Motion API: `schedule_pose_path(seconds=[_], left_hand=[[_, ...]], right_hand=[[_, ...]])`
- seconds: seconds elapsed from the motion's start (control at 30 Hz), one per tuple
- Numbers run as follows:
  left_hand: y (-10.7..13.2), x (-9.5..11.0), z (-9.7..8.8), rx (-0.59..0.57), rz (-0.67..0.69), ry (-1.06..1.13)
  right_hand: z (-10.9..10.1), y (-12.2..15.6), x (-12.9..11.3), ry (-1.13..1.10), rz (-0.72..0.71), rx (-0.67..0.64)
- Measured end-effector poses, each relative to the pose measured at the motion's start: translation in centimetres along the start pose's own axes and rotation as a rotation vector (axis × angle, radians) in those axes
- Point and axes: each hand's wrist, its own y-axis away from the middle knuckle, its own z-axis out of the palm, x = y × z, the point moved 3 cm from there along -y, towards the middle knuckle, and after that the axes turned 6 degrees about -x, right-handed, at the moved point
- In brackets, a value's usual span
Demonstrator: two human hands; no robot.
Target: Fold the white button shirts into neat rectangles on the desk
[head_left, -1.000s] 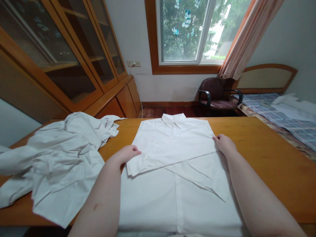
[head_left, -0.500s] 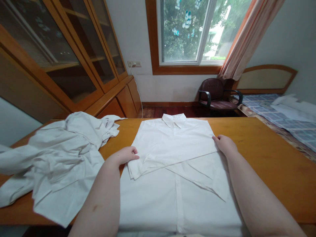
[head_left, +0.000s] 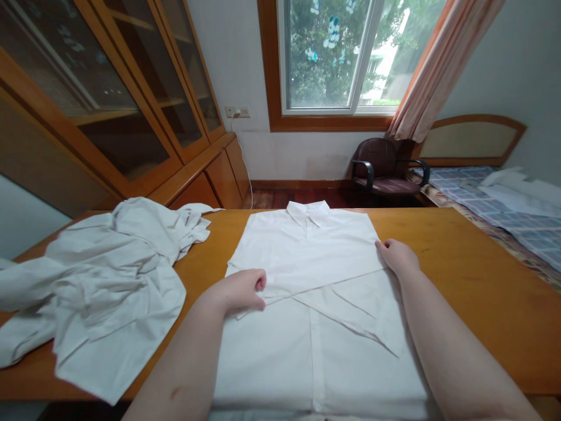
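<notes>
A crumpled white shirt (head_left: 118,286) lies left of the left hand (head_left: 243,289), a strip of counter (head_left: 477,304) showing between. Left fingers: curled, thumb slightly apart, upon the sleeve folded across the white dress shirt (head_left: 313,345); whether they grip cloth cannot be told. This shirt spreads flat between both hands, collar (head_left: 308,213) beyond the fingers at the counter's far edge. Right fingers of the right hand (head_left: 400,256): pinched narrowly on its side edge. Rightward, the counter gives room to its own edge.

Left hand (head_left: 246,290) over a flat white shirt (head_left: 313,251), right hand (head_left: 398,257) at its edge
</notes>
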Motion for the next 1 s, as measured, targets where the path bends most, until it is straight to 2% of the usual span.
schedule_pose_path(seconds=[0.07, 0.3, 0.5, 0.63, 0.8, 1.0], left_hand=[[0.3, 0.1, 0.7, -0.049, -0.033, -0.046], [2.2, -0.2, 1.0, 0.032, 0.001, -0.14], [5.2, -1.4, 2.5, 0.2, 0.056, -0.211], [6.2, -2.6, 3.9, 0.322, 0.063, -0.278], [6.5, -3.9, 4.6, 0.349, 0.18, -0.35], [6.6, -4.6, 4.0, 0.403, 0.392, -0.492]], right_hand=[[0.0, 0.0, 0.0, -0.006, -0.006, 0.008], [0.0, 0.1, 0.0, -0.011, 0.019, -0.009], [-0.1, 0.2, -0.2, 0.011, 0.01, -0.007], [0.0, 0.2, -0.1, 0.002, -0.003, 0.015], [0.1, 0.2, -0.1, -0.008, -0.001, 0.021], [0.1, 0.2, -0.1, -0.011, 0.029, -0.011]])
